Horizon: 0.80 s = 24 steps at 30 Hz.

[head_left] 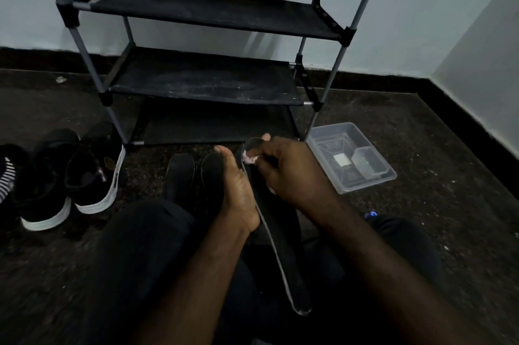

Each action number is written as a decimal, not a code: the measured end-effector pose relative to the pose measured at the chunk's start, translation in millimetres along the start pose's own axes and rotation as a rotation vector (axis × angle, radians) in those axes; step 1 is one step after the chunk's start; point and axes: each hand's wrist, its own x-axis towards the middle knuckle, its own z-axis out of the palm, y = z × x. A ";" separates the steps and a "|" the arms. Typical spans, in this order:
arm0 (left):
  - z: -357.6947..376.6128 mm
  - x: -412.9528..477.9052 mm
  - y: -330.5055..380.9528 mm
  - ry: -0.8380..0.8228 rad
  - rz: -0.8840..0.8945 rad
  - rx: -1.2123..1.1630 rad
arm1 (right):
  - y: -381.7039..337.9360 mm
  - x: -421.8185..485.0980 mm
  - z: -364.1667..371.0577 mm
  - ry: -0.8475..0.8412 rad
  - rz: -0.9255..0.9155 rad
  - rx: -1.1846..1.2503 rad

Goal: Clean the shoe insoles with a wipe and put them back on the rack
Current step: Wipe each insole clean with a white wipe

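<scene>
Far to the left of the left hand (238, 193), a pair of black shoes (84, 176) with white soles was set on the dark floor (421, 148). A striped thing (7, 176) was seen past them at the edge, maybe another shoe, but too much of it was cut off to be sure. Just left of the left hand, two black insoles (179, 176) were laid side by side on the floor. The nearer one was partly hidden by that hand.

The left hand was wrapped round the left edge of the held insole (280, 246), with the thumb stuck up. This insole was black with a grey rim. It was kept up off the floor between the two hands, above the dark trouser legs (134, 260). Its top end was up at the fingers and its other end was down near the body.

A small pinkish wipe (250, 158) was pinched in the right hand (289, 173) and pressed on the top end of the held insole.

Beyond both hands, the rack (202, 80) was stood against the pale wall (393, 7), with black shelves and grey poles.

Just right of the right hand, a clear box (365, 186) was set on the floor, with a little white square (341, 160) inside. Nearer the body on that side, a tiny blue thing (370, 214) was seen.
</scene>
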 end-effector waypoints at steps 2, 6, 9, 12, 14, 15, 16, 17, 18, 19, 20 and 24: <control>0.1 0.1 6.5 -0.030 0.006 -0.043 | -1.9 -7.7 -2.3 -0.083 -0.032 0.030; 3.8 -2.3 14.4 -0.108 -0.005 -0.135 | 4.9 -29.2 -2.5 -0.176 -0.023 0.144; 4.4 -2.3 15.5 -0.122 0.023 -0.150 | 6.6 -39.6 5.0 -0.124 -0.028 0.170; 6.8 -3.5 15.6 -0.132 0.038 -0.128 | -1.2 -37.5 13.3 -0.006 -0.023 0.098; 6.2 -5.8 11.6 -0.119 0.048 -0.054 | -7.3 -28.8 16.5 0.045 0.007 0.017; 6.0 -6.5 9.4 -0.113 0.060 -0.007 | -8.4 -22.6 17.2 0.071 0.021 -0.059; 6.1 -6.7 7.6 -0.103 0.074 0.033 | -7.2 -15.8 17.3 0.097 0.041 -0.140; 6.4 -6.1 6.7 -0.084 0.089 0.062 | -4.5 -8.7 16.3 0.128 0.061 -0.196; 6.6 -5.2 6.4 -0.065 0.101 0.082 | -1.4 -2.8 14.7 0.157 0.078 -0.215; 6.3 -4.6 6.6 -0.049 0.107 0.094 | 1.7 0.5 13.8 0.169 0.087 -0.212; 6.2 -3.8 7.1 -0.043 0.109 0.100 | 3.3 0.5 13.2 0.156 0.082 -0.198; 4.1 -3.4 9.0 -0.052 0.089 0.120 | -7.1 -16.7 15.7 -0.002 -0.006 -0.136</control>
